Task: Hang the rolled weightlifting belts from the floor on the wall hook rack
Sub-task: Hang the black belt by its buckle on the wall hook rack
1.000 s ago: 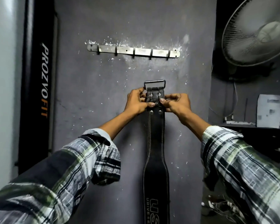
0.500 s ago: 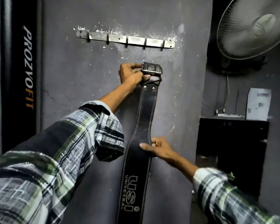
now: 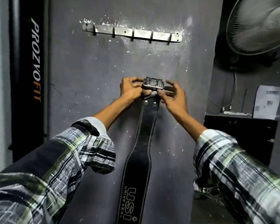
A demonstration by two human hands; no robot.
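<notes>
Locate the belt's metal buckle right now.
Centre of the head view: the buckle sits between the left hand and right hand, below the hook rack.

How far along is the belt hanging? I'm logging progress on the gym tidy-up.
Done: one black leather belt is unrolled and lifted against the wall. In hand: the left hand grips beside its metal buckle; the right hand pinches it from the other side, below the hook rack. Left: hooking the buckle; all five hooks are bare.

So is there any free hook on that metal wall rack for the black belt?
All five hooks on the steel hook rack show bare. The grey wall below it is clear; both hands crowd the black leather belt's buckle.
</notes>
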